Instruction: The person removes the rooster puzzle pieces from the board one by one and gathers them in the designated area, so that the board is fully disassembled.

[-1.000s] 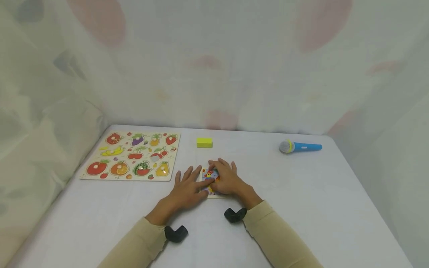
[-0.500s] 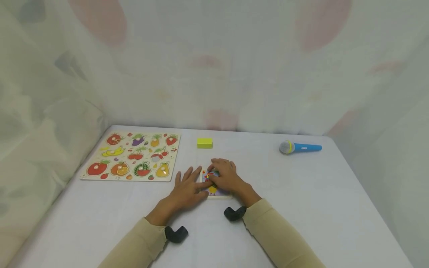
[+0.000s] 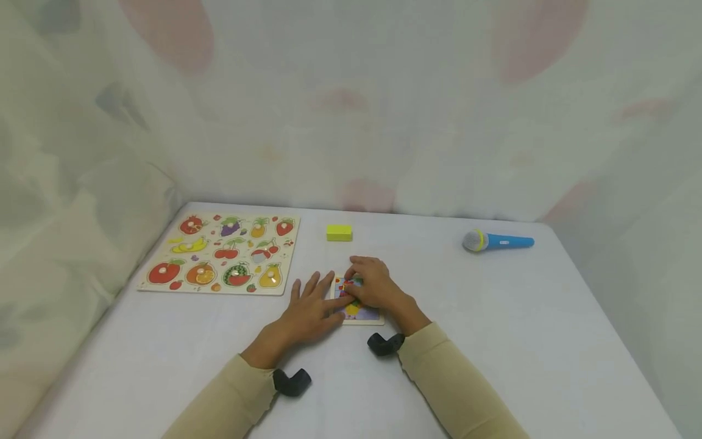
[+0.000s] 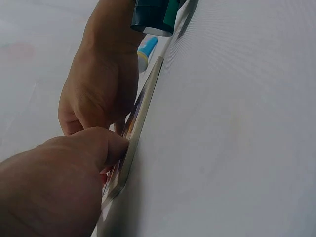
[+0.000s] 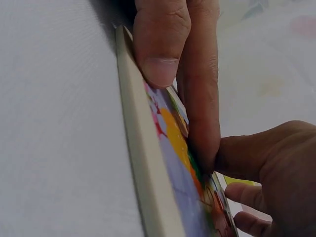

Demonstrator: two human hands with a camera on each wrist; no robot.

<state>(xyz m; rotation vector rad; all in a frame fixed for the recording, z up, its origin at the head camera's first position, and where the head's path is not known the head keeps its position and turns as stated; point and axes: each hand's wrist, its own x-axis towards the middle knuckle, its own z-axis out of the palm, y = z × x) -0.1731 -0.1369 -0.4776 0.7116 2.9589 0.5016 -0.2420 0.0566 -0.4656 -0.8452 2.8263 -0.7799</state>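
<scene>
A small picture board (image 3: 368, 314), brightly coloured with a pale rim, lies flat on the white table between both hands; it looks like a puzzle. My left hand (image 3: 304, 318) rests at its left side, fingers spread, with the index finger reaching across the picture. In the right wrist view, the left thumb (image 5: 160, 64) presses near the front rim. My right hand (image 3: 379, 288) bends over the upper right of the board, its thumb (image 5: 237, 155) meeting the left index fingertip. Its other fingers reach the far edge. I cannot tell whether it pinches a piece.
A fruit peg puzzle (image 3: 286, 259) lies at the back left. Behind the board sits a yellow block (image 3: 339, 233). At the back right is a blue toy microphone (image 3: 501, 242). Pale cloth (image 3: 428, 122) hangs behind the table.
My right hand has shifted slightly toward the board's far side, uncovering more of the picture's lower right. The left hand keeps its place, and the head view has tilted a little.
</scene>
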